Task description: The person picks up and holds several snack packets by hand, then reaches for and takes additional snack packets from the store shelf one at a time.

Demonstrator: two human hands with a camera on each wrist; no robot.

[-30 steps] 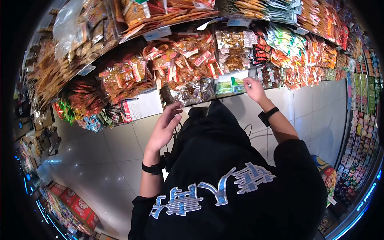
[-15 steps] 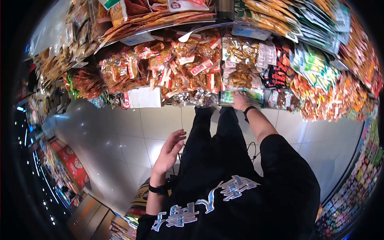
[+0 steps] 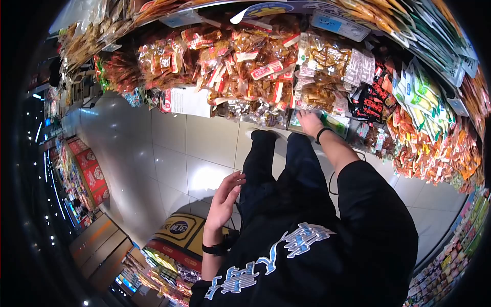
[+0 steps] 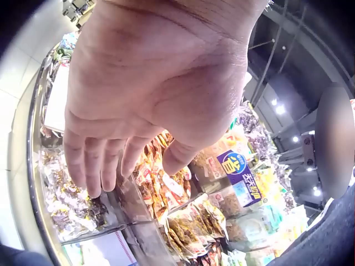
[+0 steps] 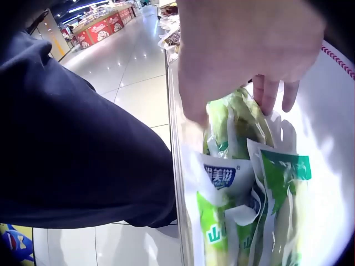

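My right hand is down in a low bin at the shelf's front edge, at the left end of some green packets. In the right wrist view, the thumb of this hand lies along one side of a green-and-clear packet, with the fingers round its other side. More white-and-green packets lie in front of it in the white-lined bin. My left hand hangs in front of my body, holding nothing; its fingers are relaxed, palm showing in the left wrist view.
Bagged brown snacks fill the shelf behind the bin, with black-and-red packets and orange packets to the right. A white sheet lies left. A yellow-and-black display stands on the floor at my left.
My right hand went down from above the bin onto the green packets. My left hand drew back from the shelf edge and hangs lower. The head view has shifted.
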